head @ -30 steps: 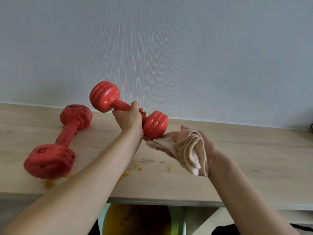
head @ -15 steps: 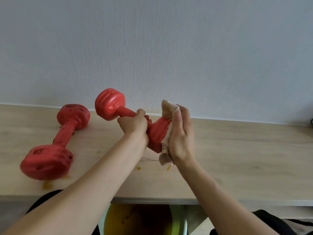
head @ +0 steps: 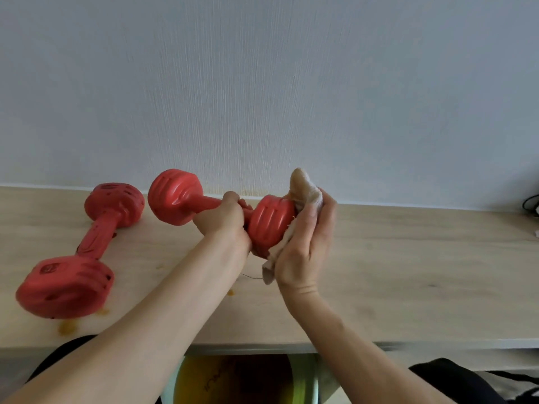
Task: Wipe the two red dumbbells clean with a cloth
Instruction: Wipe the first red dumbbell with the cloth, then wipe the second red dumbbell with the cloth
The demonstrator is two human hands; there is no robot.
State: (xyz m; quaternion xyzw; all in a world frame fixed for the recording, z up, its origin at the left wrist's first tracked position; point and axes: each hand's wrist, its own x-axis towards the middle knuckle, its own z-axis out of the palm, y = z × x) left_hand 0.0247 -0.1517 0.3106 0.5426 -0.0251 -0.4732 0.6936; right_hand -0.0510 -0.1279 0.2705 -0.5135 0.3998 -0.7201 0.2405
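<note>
Two red dumbbells show in the head view: the lifted dumbbell (head: 217,209) is held off the table (head: 408,272) by the left hand (head: 223,223), fingers curled round its bar, likely so its right end stays clear for the right hand (head: 304,243), fingers cupped and pressing the cloth (head: 303,188) against it. Its long axis runs left to right, roughly level. The other dumbbell (head: 90,246) lies on the table to the left, its long axis running from the wall toward the near edge.

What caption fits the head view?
Left hand holds red plastic dumbbell; right hand presses beige cloth to its end.
</note>
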